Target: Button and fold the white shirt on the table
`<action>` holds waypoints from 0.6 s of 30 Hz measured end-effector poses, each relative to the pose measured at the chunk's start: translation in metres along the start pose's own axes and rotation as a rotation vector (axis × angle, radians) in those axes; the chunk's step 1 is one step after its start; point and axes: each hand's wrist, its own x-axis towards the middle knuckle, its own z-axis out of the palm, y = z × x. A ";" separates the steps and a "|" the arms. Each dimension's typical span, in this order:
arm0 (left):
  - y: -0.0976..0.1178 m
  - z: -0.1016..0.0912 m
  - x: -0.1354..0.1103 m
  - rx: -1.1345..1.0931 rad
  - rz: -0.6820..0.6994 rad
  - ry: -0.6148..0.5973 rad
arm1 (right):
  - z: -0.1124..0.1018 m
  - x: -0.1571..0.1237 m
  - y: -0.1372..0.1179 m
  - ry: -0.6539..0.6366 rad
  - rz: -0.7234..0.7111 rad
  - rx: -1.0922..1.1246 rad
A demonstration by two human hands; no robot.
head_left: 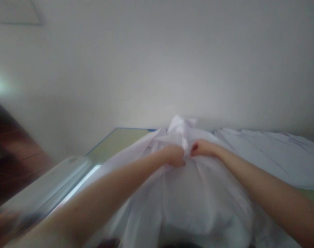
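Observation:
A thin white garment (187, 193), bunched and blurred, hangs in folds from the middle of the view down to the lower edge. My left hand (175, 155) is closed on its gathered fabric near the top. Close beside it, my right hand (202, 148) pinches the same cloth, with its fingertips curled in. A crumpled peak of the fabric stands up above both hands. What kind of garment it is cannot be made out.
A green table top (123, 137) with a blue edge lies against the white wall (157, 62). Another white garment (265, 155) is spread out flat at the right. On the left, a white plastic machine-like casing (61, 175) and a reddish-brown floor (17, 155) show.

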 end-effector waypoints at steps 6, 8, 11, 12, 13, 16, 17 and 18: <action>-0.006 -0.005 -0.007 0.116 -0.028 0.023 | 0.018 -0.010 -0.013 0.078 -0.011 -0.553; -0.007 -0.002 -0.006 0.111 -0.094 0.111 | 0.019 -0.013 -0.018 0.149 0.008 -0.635; -0.005 -0.001 -0.004 0.139 -0.130 0.173 | 0.010 -0.015 -0.021 0.213 0.050 -0.647; -0.003 0.000 -0.004 0.139 -0.103 0.144 | 0.006 -0.015 -0.021 0.215 0.057 -0.640; -0.003 0.002 -0.003 0.122 -0.066 0.102 | 0.003 -0.015 -0.022 0.211 0.058 -0.630; -0.004 0.008 0.002 0.009 -0.008 0.027 | -0.004 -0.014 -0.023 0.173 0.043 -0.582; -0.007 0.010 0.004 -0.029 -0.020 0.039 | -0.004 -0.014 -0.024 0.154 0.037 -0.559; -0.009 0.012 0.007 -0.058 -0.037 0.058 | -0.004 -0.014 -0.024 0.133 0.032 -0.534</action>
